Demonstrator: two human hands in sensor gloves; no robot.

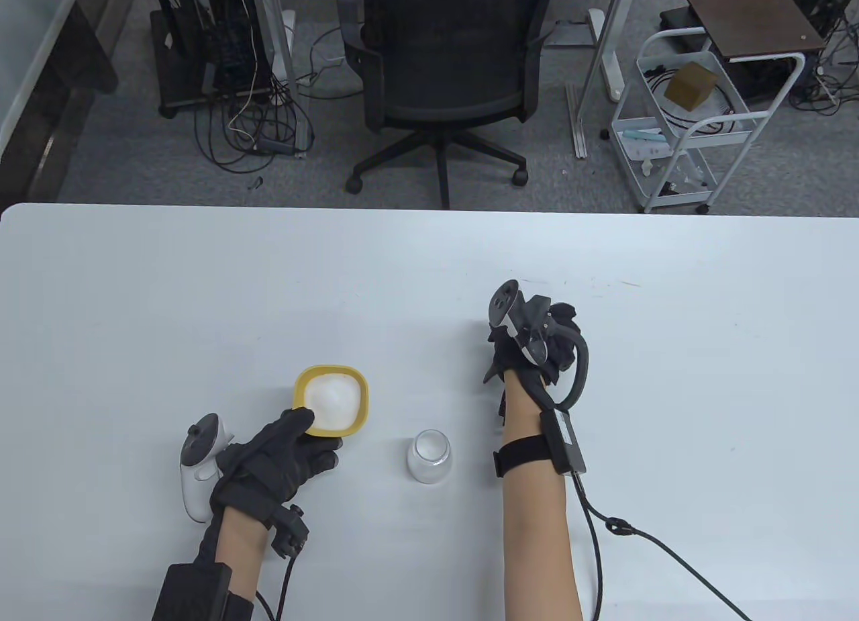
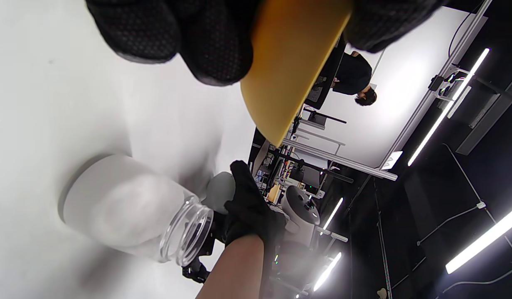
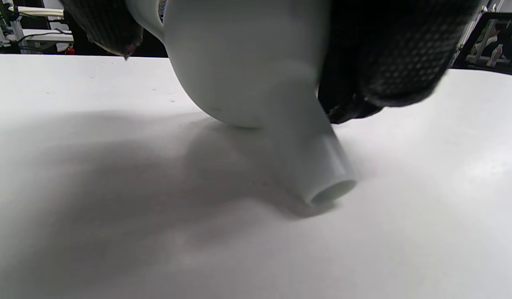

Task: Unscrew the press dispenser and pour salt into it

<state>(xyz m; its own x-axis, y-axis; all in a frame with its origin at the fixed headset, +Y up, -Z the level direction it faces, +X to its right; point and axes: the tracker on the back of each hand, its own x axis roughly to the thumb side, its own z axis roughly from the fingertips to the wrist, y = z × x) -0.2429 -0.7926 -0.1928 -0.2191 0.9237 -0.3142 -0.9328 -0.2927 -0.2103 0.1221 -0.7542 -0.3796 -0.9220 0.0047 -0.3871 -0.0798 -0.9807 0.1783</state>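
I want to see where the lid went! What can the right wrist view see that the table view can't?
Only the right wrist view shows the grey press top with its tube, held low over the table. Only the table view shows the yellow bowl of salt in the left hand and the open jar. Both show the right hand.

Gloved fingers hold a yellow bowl above an open jar

Black-gloved left-hand fingers [image 2: 168,33] grip the yellow plastic bowl [image 2: 287,70] at the top edge. Below it a frosted glass jar with a clear threaded neck [image 2: 127,207] stands uncapped on the white desk [image 2: 52,104]. Beyond the jar, the black-gloved right hand [image 2: 249,207] rests on a pale grey rounded dispenser top [image 2: 220,187].
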